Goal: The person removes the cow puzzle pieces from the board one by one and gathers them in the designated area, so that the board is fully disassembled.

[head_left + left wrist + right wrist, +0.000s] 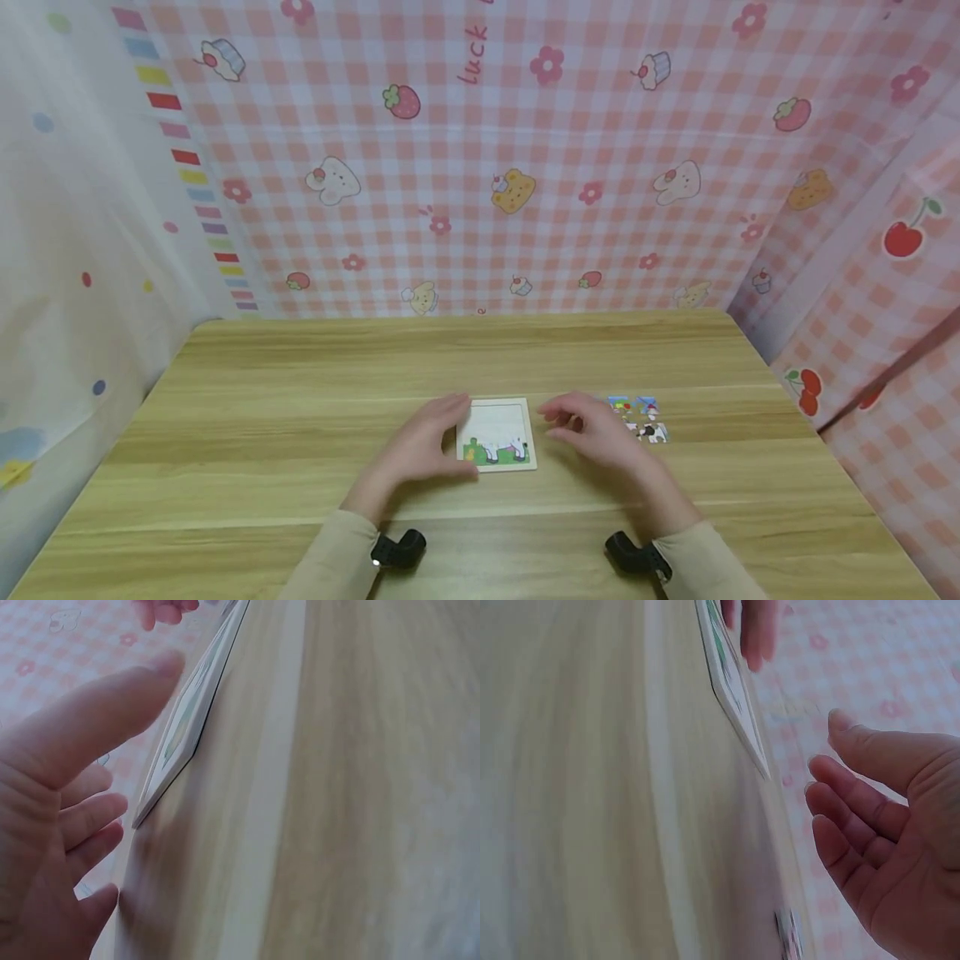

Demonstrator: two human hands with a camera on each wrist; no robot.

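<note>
A square puzzle board (496, 435) with a pale raised frame lies flat on the table. Pieces along its lower part show green grass and an animal's white legs; its upper part is bare. My left hand (422, 439) spans the board's left side, thumb near the lower edge and fingers near the upper left corner; whether it touches cannot be told. To the right of the board hovers my right hand (592, 429), fingers loosely bent, with nothing between thumb and fingertips in the right wrist view. Loose puzzle pieces (657, 432) lie beside and partly behind it.
The wood-grain table (300, 392) extends around the board on all sides. A pink checked cloth (465, 242) hangs along the back edge, with more printed cloth at left and right. Each wrist wears a black camera (401, 550).
</note>
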